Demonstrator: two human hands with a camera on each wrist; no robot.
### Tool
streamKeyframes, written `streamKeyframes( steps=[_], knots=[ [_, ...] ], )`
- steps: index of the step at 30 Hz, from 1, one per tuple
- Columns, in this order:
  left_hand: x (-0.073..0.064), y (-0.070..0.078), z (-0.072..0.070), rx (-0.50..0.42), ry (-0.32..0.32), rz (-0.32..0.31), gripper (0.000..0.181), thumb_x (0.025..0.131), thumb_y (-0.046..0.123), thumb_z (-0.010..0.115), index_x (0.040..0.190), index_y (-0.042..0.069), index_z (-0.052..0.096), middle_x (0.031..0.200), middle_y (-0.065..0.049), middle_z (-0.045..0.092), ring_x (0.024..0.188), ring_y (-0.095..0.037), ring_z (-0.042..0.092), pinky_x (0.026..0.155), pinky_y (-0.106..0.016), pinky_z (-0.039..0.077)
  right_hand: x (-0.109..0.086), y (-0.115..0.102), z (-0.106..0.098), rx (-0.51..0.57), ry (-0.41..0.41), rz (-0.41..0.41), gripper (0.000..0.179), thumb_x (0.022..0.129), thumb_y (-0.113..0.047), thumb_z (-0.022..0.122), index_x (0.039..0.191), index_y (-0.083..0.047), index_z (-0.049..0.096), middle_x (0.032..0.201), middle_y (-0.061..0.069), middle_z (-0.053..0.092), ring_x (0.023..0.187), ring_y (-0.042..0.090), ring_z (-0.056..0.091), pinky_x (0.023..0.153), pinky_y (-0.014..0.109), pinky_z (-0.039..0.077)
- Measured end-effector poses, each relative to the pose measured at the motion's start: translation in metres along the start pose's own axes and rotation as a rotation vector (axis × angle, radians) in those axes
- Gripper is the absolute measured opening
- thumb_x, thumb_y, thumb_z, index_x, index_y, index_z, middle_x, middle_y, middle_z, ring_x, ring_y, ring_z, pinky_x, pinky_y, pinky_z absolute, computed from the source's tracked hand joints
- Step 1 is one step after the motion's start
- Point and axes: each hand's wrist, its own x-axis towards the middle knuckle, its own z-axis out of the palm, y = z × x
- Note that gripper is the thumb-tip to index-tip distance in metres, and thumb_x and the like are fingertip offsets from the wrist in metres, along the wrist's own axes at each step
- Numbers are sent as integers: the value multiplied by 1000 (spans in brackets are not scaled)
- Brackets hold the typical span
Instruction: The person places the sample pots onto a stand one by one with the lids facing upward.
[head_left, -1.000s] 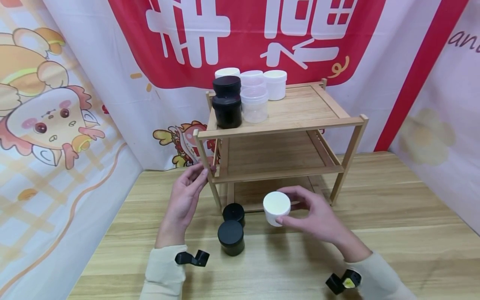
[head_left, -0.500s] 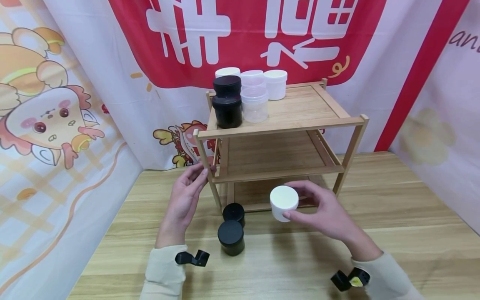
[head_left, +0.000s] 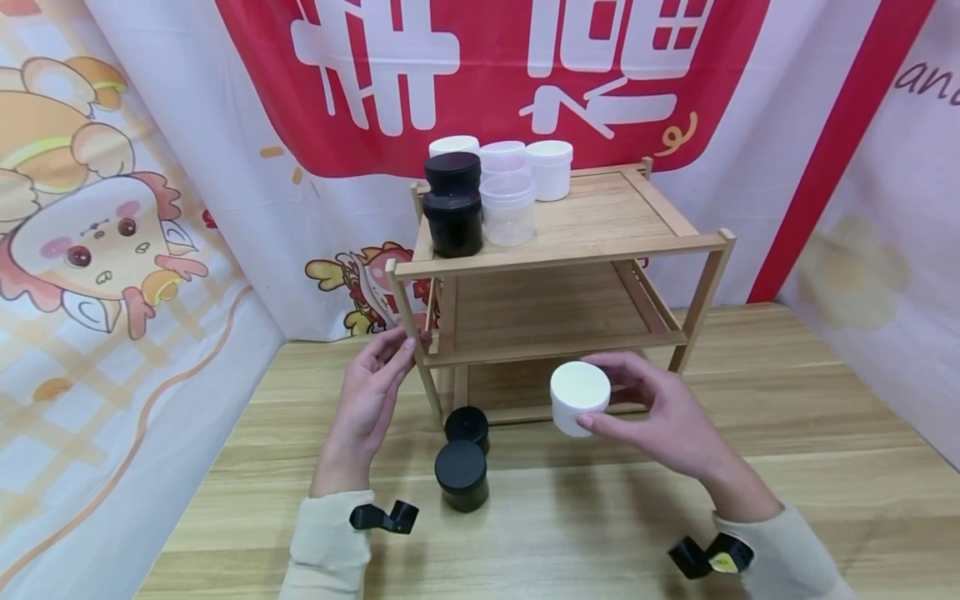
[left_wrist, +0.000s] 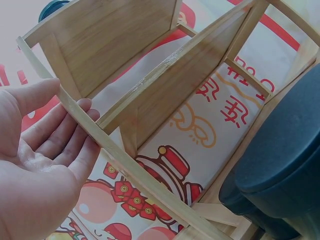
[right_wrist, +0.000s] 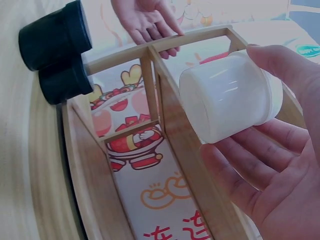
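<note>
My right hand (head_left: 652, 408) holds a white lidded jar (head_left: 580, 398) upright in the air, in front of the lower tiers of a wooden shelf rack (head_left: 555, 260). The right wrist view shows its thumb and fingers on opposite sides of the white jar (right_wrist: 225, 97). At the rack's front left post, my left hand (head_left: 371, 396) holds on with thumb and fingertips; the left wrist view shows this hand (left_wrist: 50, 145) at the post (left_wrist: 117, 152). Two black lidded jars, one nearer (head_left: 461, 475) and one behind (head_left: 467, 427), stand on the table between the hands.
On the rack's top tier stand stacked black jars (head_left: 453, 221), a clear jar (head_left: 510, 212) and white jars (head_left: 550, 171), grouped at the left. The wooden table (head_left: 525, 550) runs up to a printed cloth backdrop (head_left: 337, 208). Black wrist cameras (head_left: 384, 517) sit on both sleeves.
My right hand has moved right and slightly toward the rack, carrying the white jar with it. The left hand stays at the post, and the black jars have not moved.
</note>
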Motion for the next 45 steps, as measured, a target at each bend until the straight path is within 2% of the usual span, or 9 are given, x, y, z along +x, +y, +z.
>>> streamKeyframes(
  steps=[8, 13, 18, 27, 38, 45],
  knots=[
    [0, 0, -2, -4, 6, -10, 45, 111, 15, 60, 151, -1, 48, 144, -7, 57, 137, -20, 54, 123, -27, 45, 0, -12, -2, -20, 9, -19, 57, 86, -17, 93, 137, -18, 67, 123, 1, 75, 101, 16, 72, 89, 29, 63],
    [-1, 0, -4, -14, 9, -12, 47, 111, 16, 60, 153, -2, 47, 145, -9, 57, 138, -20, 54, 122, -26, 46, 6, -22, -6, -38, 43, -32, 56, 87, -17, 92, 137, -18, 67, 125, 2, 75, 100, 16, 72, 87, 28, 64],
    [-2, 1, -5, -22, 7, -1, 46, 111, 15, 60, 152, -2, 47, 147, -11, 57, 138, -20, 55, 121, -25, 46, 13, -33, -14, -54, 75, -9, 57, 87, -17, 92, 138, -16, 66, 127, 3, 73, 101, 19, 71, 88, 25, 63],
    [-1, -1, -4, -16, 5, -6, 47, 111, 14, 59, 153, -4, 46, 140, -5, 59, 135, -18, 54, 118, -23, 48, 21, -46, -29, -96, 112, 17, 60, 87, -19, 93, 139, -14, 65, 126, 6, 74, 102, 18, 71, 87, 21, 62],
    [0, -2, -3, -10, -1, -3, 43, 112, 15, 59, 150, -1, 49, 141, -5, 58, 136, -18, 55, 119, -23, 47, 34, -70, -45, -127, 186, -14, 61, 87, -19, 92, 141, -15, 64, 127, 6, 73, 99, 16, 70, 83, 17, 61],
    [1, -1, -1, -7, -9, 1, 46, 111, 15, 59, 152, -3, 47, 141, -5, 59, 136, -17, 55, 119, -22, 47, 48, -88, -56, -168, 217, -6, 62, 87, -26, 92, 142, -18, 65, 129, 5, 73, 102, 21, 69, 82, 13, 59]
  ],
)
